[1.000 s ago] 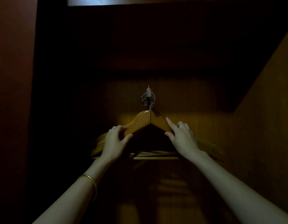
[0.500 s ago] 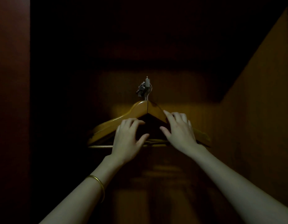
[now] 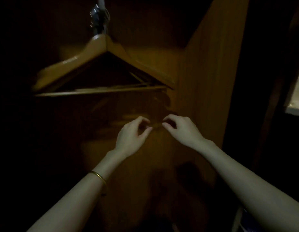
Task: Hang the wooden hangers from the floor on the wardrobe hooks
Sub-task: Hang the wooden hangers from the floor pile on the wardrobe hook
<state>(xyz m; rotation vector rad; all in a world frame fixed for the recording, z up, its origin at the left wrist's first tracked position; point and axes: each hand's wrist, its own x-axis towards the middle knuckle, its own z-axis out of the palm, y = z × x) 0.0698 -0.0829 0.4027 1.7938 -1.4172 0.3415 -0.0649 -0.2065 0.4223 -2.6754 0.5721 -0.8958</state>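
Both hands, left hand and right hand, hang loosely curled, empty, below wooden hangers on the hook.

Two bare forearms, no sleeves in view, left hand and right hand ungloved, no rings discernible in the dim light, thin gold bangle plain and smooth on the left wrist, right wrist unadorned

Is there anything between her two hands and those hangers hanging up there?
Nothing: in the head view only bare wardrobe back panel separates left hand and right hand from the wooden hangers.
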